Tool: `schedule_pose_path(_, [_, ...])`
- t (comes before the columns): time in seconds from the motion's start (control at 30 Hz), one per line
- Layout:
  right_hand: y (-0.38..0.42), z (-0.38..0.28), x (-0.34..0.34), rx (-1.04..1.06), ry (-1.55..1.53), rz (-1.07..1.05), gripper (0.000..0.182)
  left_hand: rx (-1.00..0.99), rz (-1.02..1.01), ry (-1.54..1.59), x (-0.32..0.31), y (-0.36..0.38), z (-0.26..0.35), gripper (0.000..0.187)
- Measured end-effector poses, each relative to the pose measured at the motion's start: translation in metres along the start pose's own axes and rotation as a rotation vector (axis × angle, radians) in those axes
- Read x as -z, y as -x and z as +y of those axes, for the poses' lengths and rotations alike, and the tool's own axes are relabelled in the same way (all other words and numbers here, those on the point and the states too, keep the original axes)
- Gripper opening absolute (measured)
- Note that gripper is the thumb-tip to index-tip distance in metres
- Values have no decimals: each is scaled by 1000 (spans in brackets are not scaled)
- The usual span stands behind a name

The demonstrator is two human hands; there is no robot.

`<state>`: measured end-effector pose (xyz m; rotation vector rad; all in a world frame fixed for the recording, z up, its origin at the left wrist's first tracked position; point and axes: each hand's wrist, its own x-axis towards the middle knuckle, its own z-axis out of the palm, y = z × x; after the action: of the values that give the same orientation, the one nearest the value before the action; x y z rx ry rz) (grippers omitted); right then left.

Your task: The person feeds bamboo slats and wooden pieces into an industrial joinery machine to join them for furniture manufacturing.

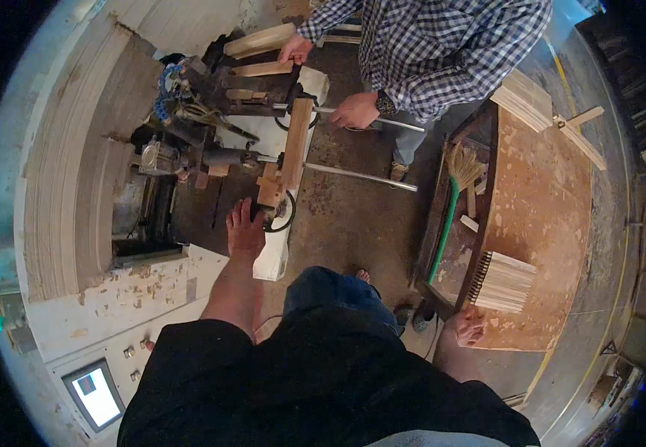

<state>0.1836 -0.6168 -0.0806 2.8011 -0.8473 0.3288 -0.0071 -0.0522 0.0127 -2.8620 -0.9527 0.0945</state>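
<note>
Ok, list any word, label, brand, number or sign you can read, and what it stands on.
No text can be read in this picture.
Screen: glows white with a dark patch; any writing is too small and washed out.
Knobs: any markings by them are too small to read.
Table: no legible mark.

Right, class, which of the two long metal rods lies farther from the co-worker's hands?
The metal rod nearer the wearer's jeans. No hand is at it, while the other rod runs right by the co-worker's hand.
</note>
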Motion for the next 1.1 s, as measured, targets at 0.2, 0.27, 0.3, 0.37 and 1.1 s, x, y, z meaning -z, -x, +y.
schedule_pose_path(0.2, [-1, 5, -17, -9, -28, 26, 63, 34, -97, -33, 7, -1, 1, 40])
schedule_pose_path(0.27, [-1, 6, -9, 11, 5, 5, 64, 36, -87, -16, 8, 1, 3, 42])
schedule_pose_path(0.3, [-3, 5, -5, 21, 39, -20, 65, 31, -102, -34, 11, 0, 3, 42])
schedule_pose_path(0.37, [-3, 13, -13, 23, -8, 14, 60, 38, -109, -47, 21, -1, 6, 43])
schedule_pose_path(1.1, [-11, 19, 8, 44, -126, -235, 74, 397, -117, 458, 124, -129, 101, 54])
